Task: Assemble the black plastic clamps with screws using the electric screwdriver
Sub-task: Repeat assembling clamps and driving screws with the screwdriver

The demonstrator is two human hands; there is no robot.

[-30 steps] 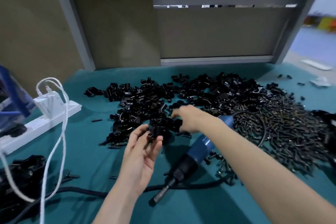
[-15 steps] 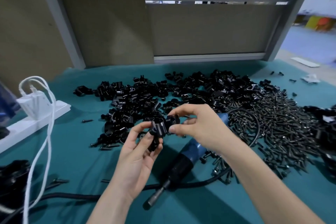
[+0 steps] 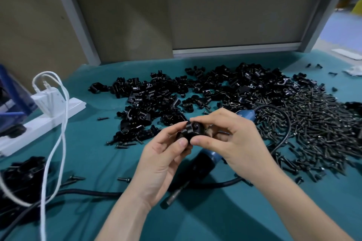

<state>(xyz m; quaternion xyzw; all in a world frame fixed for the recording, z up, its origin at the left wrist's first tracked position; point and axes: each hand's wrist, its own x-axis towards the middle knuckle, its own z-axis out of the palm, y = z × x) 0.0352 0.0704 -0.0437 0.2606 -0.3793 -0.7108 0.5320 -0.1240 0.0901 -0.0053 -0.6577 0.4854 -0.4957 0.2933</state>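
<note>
Teal bench cloth (image 3: 94, 162), black clamp (image 3: 191, 130) held above it: our left hand (image 3: 164, 154) pinches it from below, our right hand (image 3: 235, 141) from the right. Electric screwdriver (image 3: 199, 166) lies just beneath, long axis diagonal, bit towards us. Screws (image 3: 313, 123) are further right, nearer the right hand

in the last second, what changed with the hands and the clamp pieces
The right hand left the clamp pile with a second piece, drew back and now pinches it against the first piece that the left hand holds. The left hand kept its grip. The electric screwdriver stayed lying on the cloth, untouched.
</note>
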